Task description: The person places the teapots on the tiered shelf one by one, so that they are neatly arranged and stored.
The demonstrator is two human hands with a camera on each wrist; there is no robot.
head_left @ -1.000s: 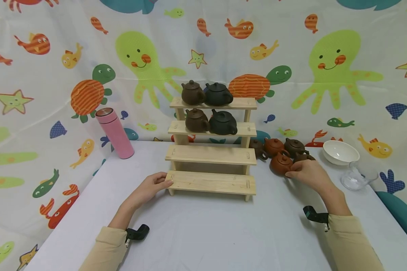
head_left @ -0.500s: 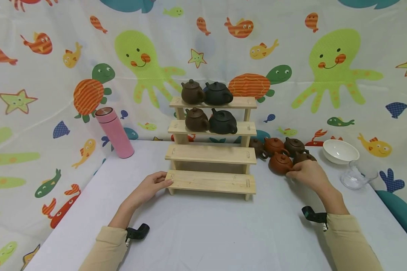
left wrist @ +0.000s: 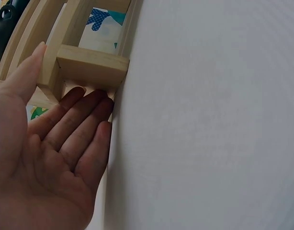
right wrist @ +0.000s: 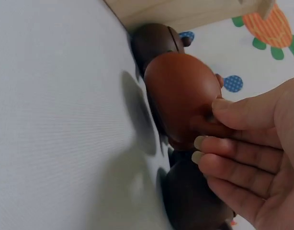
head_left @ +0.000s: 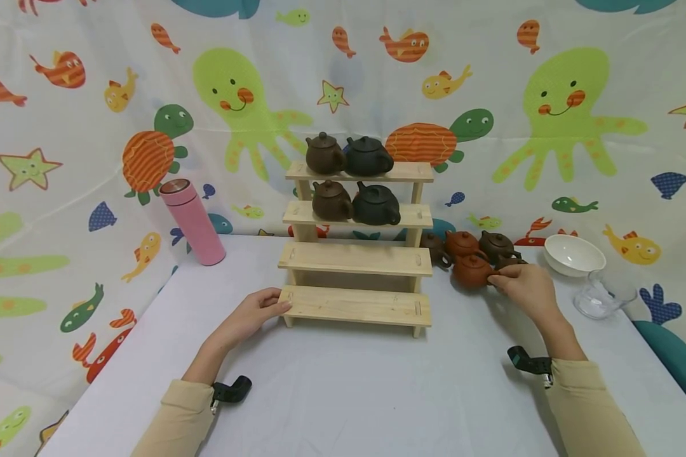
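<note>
Head | left hand [head_left: 257,311] grips wooden stand [head_left: 354,259] | right hand [head_left: 528,289] pinches red teapot [head_left: 471,273], slightly higher than before

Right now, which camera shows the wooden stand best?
Head. It shows the wooden stand from the front with all four shelves, teapots on the top two and the left hand at the lowest. Left wrist: only a cropped end, close up. Right wrist: just some pale wood along the top edge.
</note>
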